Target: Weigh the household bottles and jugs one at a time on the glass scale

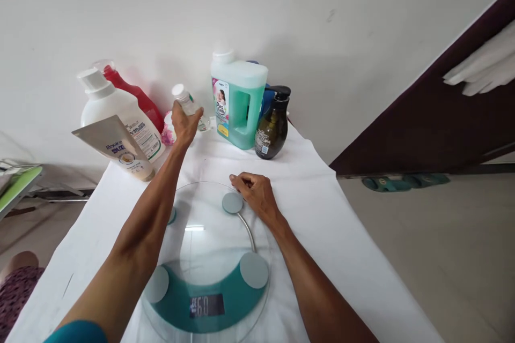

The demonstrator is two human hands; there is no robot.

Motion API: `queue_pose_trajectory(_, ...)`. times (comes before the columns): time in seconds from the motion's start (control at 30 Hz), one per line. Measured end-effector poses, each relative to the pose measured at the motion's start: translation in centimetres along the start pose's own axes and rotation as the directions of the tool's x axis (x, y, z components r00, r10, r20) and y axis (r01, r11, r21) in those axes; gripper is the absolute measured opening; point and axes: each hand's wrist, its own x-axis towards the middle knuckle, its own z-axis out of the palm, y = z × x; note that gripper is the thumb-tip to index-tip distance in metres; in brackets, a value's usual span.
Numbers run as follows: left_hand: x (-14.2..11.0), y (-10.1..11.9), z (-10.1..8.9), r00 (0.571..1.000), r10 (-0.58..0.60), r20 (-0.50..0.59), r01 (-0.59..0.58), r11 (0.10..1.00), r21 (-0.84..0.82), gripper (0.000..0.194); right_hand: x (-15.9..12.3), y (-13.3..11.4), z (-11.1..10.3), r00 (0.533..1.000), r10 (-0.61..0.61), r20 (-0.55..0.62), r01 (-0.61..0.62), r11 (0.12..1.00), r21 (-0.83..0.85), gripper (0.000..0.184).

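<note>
My left hand (185, 123) reaches to the back of the table, its fingers wrapped round a small clear bottle (185, 99) with a white cap, which leans to the left. Part of the bottle's label is covered by the fingers. My right hand (257, 193) rests at the upper right rim of a round glass bathroom scale (205, 273). Its fingers are loosely curled, and nothing shows in them. The scale's small display (206, 305) shows dark-backed digits. A pink-and-white container (169, 128) stands just left of my left hand, partly hidden by it.
On the left stand a grey Rejoice tube (120, 150), a white detergent jug (110, 104) and a red bottle (139, 94). Right of centre are a green Paodudu jug (229, 102) and a dark pump bottle (272, 128), with something blue behind. Slippers (388, 184) lie on the floor.
</note>
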Motion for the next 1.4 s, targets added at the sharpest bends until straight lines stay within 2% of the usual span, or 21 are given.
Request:
queue_pose_trajectory(0.1, -2.8, 0.7, -4.7, 0.991, 0.100, -0.084, -0.107, 0.991, -0.080, 0.045, -0.1, -0.1, -0.1, 1.000, 0.017, -0.001, -0.017, 1.000, 0.000, 0.049)
queue_pose_trajectory(0.17, -5.2, 1.9, -8.3, 0.982, 0.171, -0.076, -0.177, 0.981, -0.079, 0.043, -0.1, 0.1, -0.1, 1.000, 0.024, 0.001, -0.024, 1.000, 0.002, 0.050)
queue_pose_trajectory(0.27, -9.9, 4.3, -13.4, 0.984, 0.178, -0.001, -0.178, 0.983, -0.035, 0.037, -0.2, 0.6, 0.1, 1.000, 0.027, 0.000, -0.027, 1.000, 0.013, 0.050)
queue_pose_trajectory(0.33, -13.3, 5.9, -16.2, 0.986, 0.159, 0.047, -0.158, 0.987, -0.020, 0.034, -0.3, 0.7, 0.3, 1.000, 0.028, 0.000, -0.028, 0.999, 0.022, 0.050)
queue_pose_trajectory(0.47, -19.3, 7.6, -19.8, 0.981, 0.136, 0.142, -0.131, 0.991, -0.038, 0.030, -0.6, 0.6, 0.5, 1.000, 0.021, -0.020, -0.020, 0.999, 0.044, 0.048)
queue_pose_trajectory(0.57, -21.9, 7.5, -20.8, 0.970, 0.140, 0.197, -0.134, 0.990, -0.041, 0.031, -0.8, 0.5, 0.6, 0.999, 0.017, -0.041, -0.015, 0.998, 0.059, 0.047)
queue_pose_trajectory(0.67, -23.2, 7.0, -20.9, 0.960, 0.157, 0.233, -0.160, 0.987, -0.007, 0.036, -0.8, 0.6, 0.7, 0.998, 0.008, -0.066, -0.003, 0.997, 0.075, 0.045)
queue_pose_trajectory(0.87, -24.1, 6.4, -20.5, 0.951, 0.195, 0.238, -0.212, 0.976, 0.049, 0.041, -1.0, 0.9, 1.1, 0.995, -0.020, -0.101, 0.028, 0.996, 0.080, 0.045)
queue_pose_trajectory(0.97, -24.4, 6.3, -20.9, 0.939, 0.197, 0.280, -0.216, 0.976, 0.039, 0.050, -1.0, 0.9, 1.2, 0.996, -0.023, -0.083, 0.028, 0.998, 0.053, 0.043)
queue_pose_trajectory(1.07, -24.5, 5.6, -21.8, 0.938, 0.157, 0.310, -0.156, 0.987, -0.030, 0.056, -0.7, 0.4, 0.9, 0.999, 0.002, -0.044, 0.000, 0.999, 0.035, 0.042)
queue_pose_trajectory(1.2, -24.5, 2.5, -23.3, 0.979, 0.017, 0.201, 0.009, 0.992, -0.130, 0.040, -1.9, -1.0, -0.6, 0.998, 0.031, -0.058, -0.030, 0.999, 0.021, 0.039)
queue_pose_trajectory(1.3, -24.7, -1.1, -24.0, 0.995, -0.023, 0.098, 0.031, 0.996, -0.081, 0.035, -5.5, -2.4, -2.0, 0.975, -0.118, -0.190, 0.110, 0.993, -0.051, 0.034)
queue_pose_trajectory(1.37, -24.9, -3.3, -24.0, 0.996, -0.037, 0.084, 0.041, 0.998, -0.047, 0.035, -8.9, -3.2, -2.5, 0.946, -0.223, -0.235, 0.199, 0.972, -0.123, 0.036)
queue_pose_trajectory(1.4, -25.1, -4.3, -23.8, 0.994, -0.051, 0.095, 0.055, 0.997, -0.047, 0.035, -10.5, -3.4, -2.5, 0.944, -0.230, -0.237, 0.203, 0.970, -0.133, 0.039)
